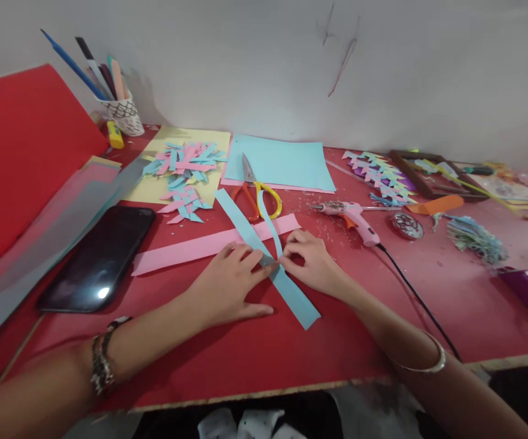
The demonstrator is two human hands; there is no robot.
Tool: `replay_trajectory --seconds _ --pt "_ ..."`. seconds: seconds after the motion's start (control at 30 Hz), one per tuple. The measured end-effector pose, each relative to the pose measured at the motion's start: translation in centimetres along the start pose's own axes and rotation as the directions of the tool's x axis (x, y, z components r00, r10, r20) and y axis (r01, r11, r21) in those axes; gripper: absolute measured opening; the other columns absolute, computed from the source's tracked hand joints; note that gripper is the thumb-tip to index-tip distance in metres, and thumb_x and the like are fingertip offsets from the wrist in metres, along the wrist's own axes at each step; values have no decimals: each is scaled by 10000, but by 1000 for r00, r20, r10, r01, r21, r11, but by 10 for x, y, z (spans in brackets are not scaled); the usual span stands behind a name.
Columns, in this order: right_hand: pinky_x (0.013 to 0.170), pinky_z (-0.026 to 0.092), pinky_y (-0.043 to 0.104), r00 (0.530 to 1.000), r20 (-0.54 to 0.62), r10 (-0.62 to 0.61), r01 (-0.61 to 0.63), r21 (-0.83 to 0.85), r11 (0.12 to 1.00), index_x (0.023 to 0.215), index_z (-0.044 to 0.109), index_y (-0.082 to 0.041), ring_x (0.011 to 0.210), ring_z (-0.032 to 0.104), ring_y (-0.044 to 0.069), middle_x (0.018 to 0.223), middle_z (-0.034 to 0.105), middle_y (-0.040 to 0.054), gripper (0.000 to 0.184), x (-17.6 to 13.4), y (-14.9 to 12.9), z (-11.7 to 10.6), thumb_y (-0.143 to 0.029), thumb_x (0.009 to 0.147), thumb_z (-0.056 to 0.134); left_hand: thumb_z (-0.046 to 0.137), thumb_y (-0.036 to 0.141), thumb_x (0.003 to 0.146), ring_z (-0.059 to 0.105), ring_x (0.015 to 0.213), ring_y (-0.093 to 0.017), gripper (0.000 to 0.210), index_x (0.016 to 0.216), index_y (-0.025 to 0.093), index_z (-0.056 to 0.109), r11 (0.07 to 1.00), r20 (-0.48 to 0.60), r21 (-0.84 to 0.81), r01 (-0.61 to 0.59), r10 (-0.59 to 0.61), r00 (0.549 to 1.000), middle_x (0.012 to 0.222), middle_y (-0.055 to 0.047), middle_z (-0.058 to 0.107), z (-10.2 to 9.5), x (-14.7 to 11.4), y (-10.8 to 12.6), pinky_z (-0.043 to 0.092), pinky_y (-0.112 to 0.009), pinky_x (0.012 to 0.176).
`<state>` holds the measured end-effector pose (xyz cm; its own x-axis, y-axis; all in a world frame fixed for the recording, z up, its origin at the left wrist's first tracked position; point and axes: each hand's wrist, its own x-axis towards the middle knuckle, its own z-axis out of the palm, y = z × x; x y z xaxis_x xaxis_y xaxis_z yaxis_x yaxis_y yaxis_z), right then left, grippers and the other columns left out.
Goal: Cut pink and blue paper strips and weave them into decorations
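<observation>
Across the red table lies a wide light-blue paper strip [298, 300], slanting from upper left to lower right. My left hand [230, 283] rests on its middle with the fingertips, the thumb stretched out apart on the table. A narrow light-blue paper strip [268, 221] curves up from where my fingers meet. My right hand [312, 262] pinches its lower end between thumb and index finger, right beside my left fingertips. Beneath the wide strip, a pink paper strip [186, 251] crosses it. Scissors [250, 183] with red and yellow handles lie just beyond.
Left are a black phone [97, 259], coloured sheets and a cup [127, 114] of pens. Behind lie folded paper pieces [186, 164] and a blue sheet [282, 161]. A pink glue gun [349, 221] with a black cord, a wooden tray [428, 177] and a purple box [527, 292] are right.
</observation>
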<state>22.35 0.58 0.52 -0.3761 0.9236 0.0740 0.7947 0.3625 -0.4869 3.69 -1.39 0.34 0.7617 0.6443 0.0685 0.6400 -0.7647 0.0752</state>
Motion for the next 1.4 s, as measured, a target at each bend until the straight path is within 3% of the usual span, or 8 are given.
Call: replay_trajectory --seconds 0.17,0.33,0.5,0.73,0.97,1.17,1.27,1.4 --pt "701 267 309 998 48 36 -34 -41 999 552 487 -158 770 473 137 727 480 -7 180 -1 -1 -3 -168 727 529 406 617 756 460 954 -273 627 1251 234 434 1000 6 18 2 -2 1000 1031 -101 533 -1 1 0 370 -415 835" --pt "661 289 272 998 55 -36 35 34 999 547 481 -157 699 463 113 706 468 -9 177 1 7 -5 -142 718 526 461 629 718 467 935 -268 639 1238 259 444 999 4 42 -5 5 1000 1045 -106 523 -2 1 5 387 -408 813" --pt "673 306 274 998 44 -53 51 54 997 573 514 -161 688 459 113 720 471 -4 184 -3 8 -8 -250 721 578 479 645 692 460 961 -293 680 1237 239 450 997 5 73 3 -3 1000 1077 -128 518 -1 -1 9 376 -435 823" --pt "692 261 292 990 133 -55 60 -27 998 608 545 -161 733 470 125 731 492 -3 150 -5 1 -13 -185 754 525 465 638 706 454 970 -306 701 1290 257 391 997 18 72 11 -13 1000 1079 -141 513 -1 -1 10 362 -459 833" --pt "681 232 293 983 184 25 -3 -120 993 542 482 -144 674 446 109 664 474 -16 174 -4 0 -14 -147 715 505 463 642 704 450 1008 -325 673 1264 273 424 998 30 57 15 -16 999 1103 -145 512 -2 -1 9 341 -494 853" --pt "740 241 316 983 183 -28 34 -26 999 603 543 -158 758 477 134 722 500 -7 185 -8 2 -17 -266 754 549 356 614 779 397 1139 -279 656 1251 166 435 994 -33 -28 -104 103 994 1232 -126 491 7 -4 5 221 -459 1001" --pt "763 230 332 973 226 -33 38 -16 999 622 556 -163 774 475 133 753 503 -7 163 -9 3 -20 -259 753 550 375 614 771 429 1088 -263 675 1232 125 445 989 -2 -85 -117 117 993 1190 -123 519 6 -2 6 286 -411 972" --pt "758 218 333 970 243 -12 23 -46 999 610 544 -157 768 463 125 752 490 -9 165 -9 2 -21 -206 765 515 413 615 751 452 1010 -265 644 1245 201 433 989 12 -100 -106 108 994 1129 -99 530 0 1 10 357 -414 896"
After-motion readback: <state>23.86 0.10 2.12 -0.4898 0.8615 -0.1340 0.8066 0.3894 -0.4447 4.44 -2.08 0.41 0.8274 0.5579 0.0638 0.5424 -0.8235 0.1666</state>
